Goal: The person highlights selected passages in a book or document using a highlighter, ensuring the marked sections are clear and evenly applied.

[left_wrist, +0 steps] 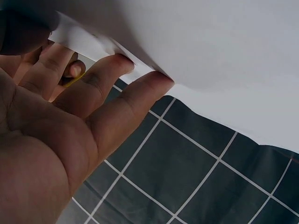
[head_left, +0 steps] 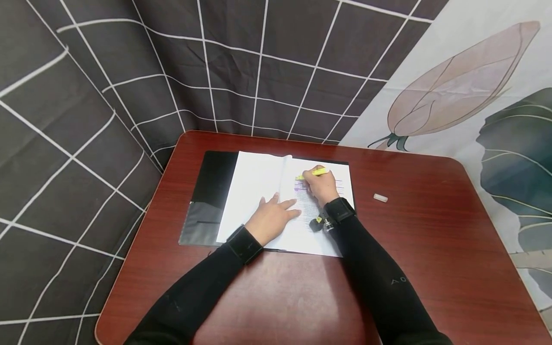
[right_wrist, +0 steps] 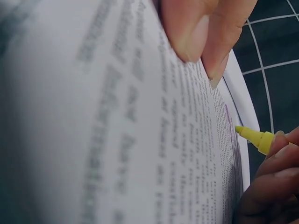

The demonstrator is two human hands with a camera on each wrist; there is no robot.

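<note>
A yellow highlighter (head_left: 320,171) is pinched in my right hand (head_left: 324,187), its tip at the upper printed lines of the right-hand page (head_left: 316,239). Purple marks run along several of those lines. In the right wrist view the highlighter (right_wrist: 261,140) has its nib close to the paper; whether they touch I cannot tell. My left hand (head_left: 271,219) rests with spread fingers on the pages, near the fold between the blank left page (head_left: 254,187) and the printed one. Its fingertips meet the paper in the left wrist view, where the hand (left_wrist: 60,121) shows its palm side.
Under the pages lies a black folder (head_left: 211,187) with a clear pocket at its lower left. A small whitish piece (head_left: 381,197) lies right of the folder on the reddish-brown table (head_left: 440,230). Behind hang a dark grid-patterned curtain (head_left: 293,28) and a white cloth with plant prints (head_left: 457,57).
</note>
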